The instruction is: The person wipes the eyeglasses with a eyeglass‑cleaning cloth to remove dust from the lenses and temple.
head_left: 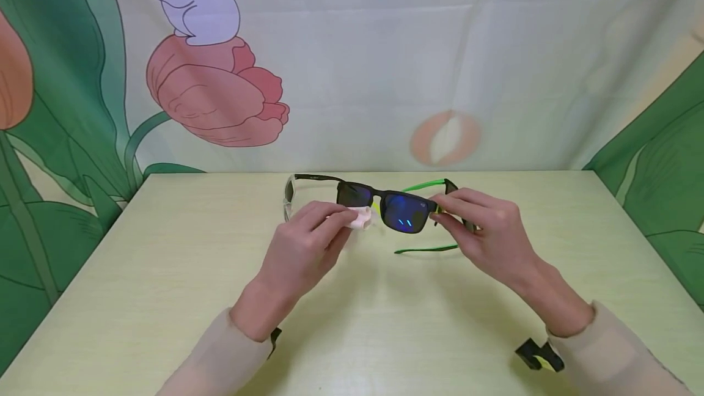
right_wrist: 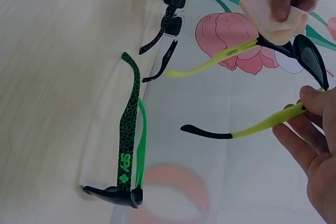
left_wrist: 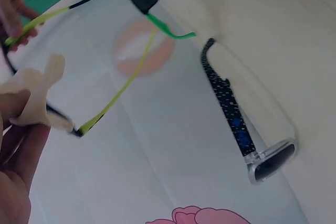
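Observation:
Black-framed sunglasses (head_left: 405,212) with dark blue lenses and yellow-green temples (right_wrist: 268,123) are held up above the table. My right hand (head_left: 492,234) pinches them at the hinge on the right, thumb and fingers round the frame end. A folded pale pink cloth (head_left: 360,217) is pinched between the thumb and fingers of my left hand (head_left: 302,246), at the lens on the left. In the right wrist view the cloth (right_wrist: 270,17) covers part of that lens and frame end. The left wrist view shows the cloth (left_wrist: 39,93) across the frame.
Behind the held pair, on the table (head_left: 341,335), lie clear-framed sunglasses (left_wrist: 270,162) with dark patterned temples at the left and black sunglasses (right_wrist: 123,196) with green temples at the right. A printed curtain (head_left: 357,78) hangs along the table's back edge.

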`<action>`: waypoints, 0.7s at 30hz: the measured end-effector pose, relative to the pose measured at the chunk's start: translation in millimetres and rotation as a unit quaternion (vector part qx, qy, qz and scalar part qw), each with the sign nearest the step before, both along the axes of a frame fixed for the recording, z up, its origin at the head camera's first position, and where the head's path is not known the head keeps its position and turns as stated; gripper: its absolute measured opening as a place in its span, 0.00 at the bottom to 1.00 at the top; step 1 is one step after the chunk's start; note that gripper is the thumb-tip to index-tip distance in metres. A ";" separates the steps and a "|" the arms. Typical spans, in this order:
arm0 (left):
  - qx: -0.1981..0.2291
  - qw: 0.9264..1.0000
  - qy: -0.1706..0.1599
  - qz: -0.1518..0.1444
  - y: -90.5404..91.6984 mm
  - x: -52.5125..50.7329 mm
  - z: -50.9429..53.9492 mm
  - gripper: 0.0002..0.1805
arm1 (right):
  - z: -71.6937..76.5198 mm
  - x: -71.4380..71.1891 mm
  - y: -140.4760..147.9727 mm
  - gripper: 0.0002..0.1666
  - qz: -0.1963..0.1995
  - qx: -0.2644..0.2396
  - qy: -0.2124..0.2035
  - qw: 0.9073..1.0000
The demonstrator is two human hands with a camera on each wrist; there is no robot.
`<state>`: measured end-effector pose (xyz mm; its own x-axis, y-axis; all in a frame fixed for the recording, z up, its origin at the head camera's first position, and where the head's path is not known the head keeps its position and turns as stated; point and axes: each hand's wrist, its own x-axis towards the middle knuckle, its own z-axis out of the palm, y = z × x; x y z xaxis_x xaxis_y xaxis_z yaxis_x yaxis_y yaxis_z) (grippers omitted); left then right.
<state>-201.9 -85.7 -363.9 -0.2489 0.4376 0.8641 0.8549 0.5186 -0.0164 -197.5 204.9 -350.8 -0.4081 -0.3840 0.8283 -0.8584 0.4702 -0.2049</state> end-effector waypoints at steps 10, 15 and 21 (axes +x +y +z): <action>0.069 0.988 -0.125 -0.058 -0.5 0.0 16.5 0.09 | -5.2 -1.2 5.3 0.08 0.024 0.014 -0.011 1.000; 0.065 0.983 -0.153 -0.072 2.9 -2.1 16.8 0.09 | -5.8 -0.7 4.8 0.17 0.038 0.027 -0.006 0.999; 0.029 0.982 -0.166 -0.081 5.1 -1.8 15.6 0.10 | -6.1 -1.4 5.4 0.19 0.063 0.048 0.005 0.997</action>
